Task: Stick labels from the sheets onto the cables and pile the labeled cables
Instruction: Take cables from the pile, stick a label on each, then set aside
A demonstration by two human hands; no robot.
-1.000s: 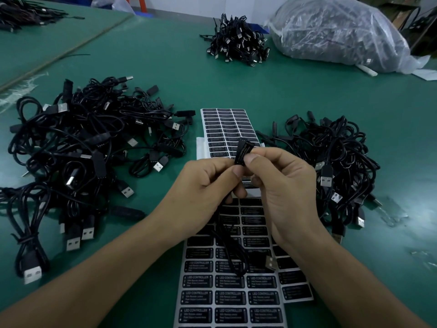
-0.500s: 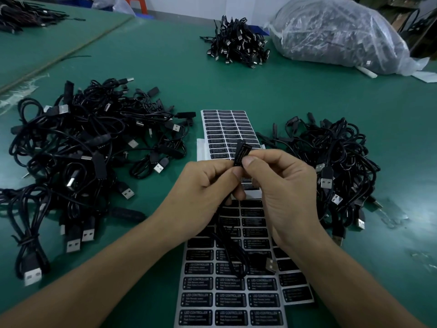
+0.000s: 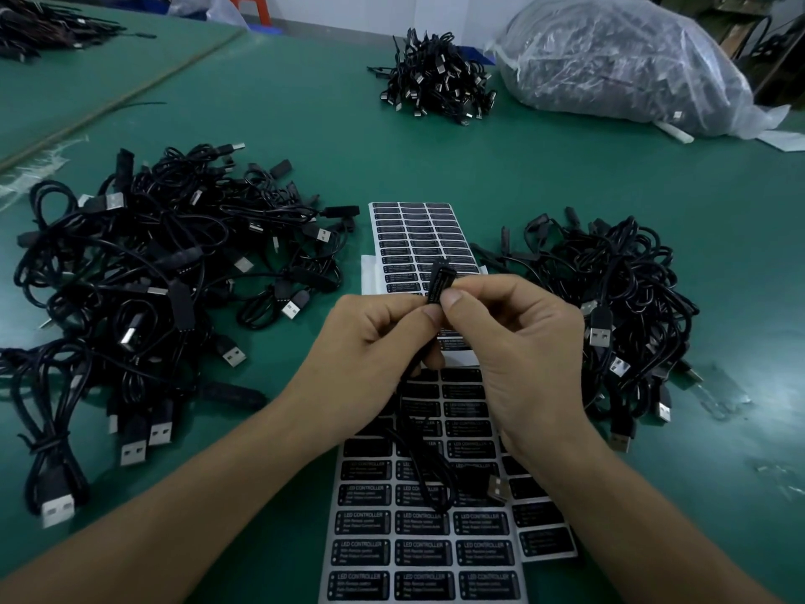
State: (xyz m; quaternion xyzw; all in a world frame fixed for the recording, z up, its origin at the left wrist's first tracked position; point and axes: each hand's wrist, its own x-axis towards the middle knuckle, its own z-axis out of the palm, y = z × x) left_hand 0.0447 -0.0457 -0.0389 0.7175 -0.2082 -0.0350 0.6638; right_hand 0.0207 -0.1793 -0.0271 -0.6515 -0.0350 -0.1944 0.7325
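Over the far end of the near sheet (image 3: 422, 551), you hold one cable (image 3: 418, 464) up off the desk (image 3: 479, 167) with both hands. Your left hand (image 3: 374, 342) and right hand (image 3: 514, 342) meet thumb to thumb, and the fingers (image 3: 453, 300) of each pinch the lower half of the cable's black block (image 3: 440, 283). Your thumbs press its front face, your forefingers curl round behind it, and your other fingers fold loosely toward the palms. The block stands nearly upright, leaning slightly right, with its top end free above your thumbs. Pale print shows on its front face, too small to read.

From under your hands the cable drops onto the near sheet, loops across its middle rows of black labels, and ends in a plug (image 3: 496, 488) lying on the sheet's right side, just beside your right wrist.

A third sheet (image 3: 544, 542) pokes out from under the near sheet's right edge. Just beyond the near sheet lies the far sheet (image 3: 418, 237), its near end hidden behind your hands. Left of the near sheet spreads the left pile (image 3: 152, 276), big and loose, with plugs pointing all ways. Right of the near sheet sits the right pile (image 3: 610, 298), which is more tightly bunched. Well beyond the near sheet you have a small far pile (image 3: 435, 80), and to its right a clear bag (image 3: 618, 58) stuffed with dark contents.
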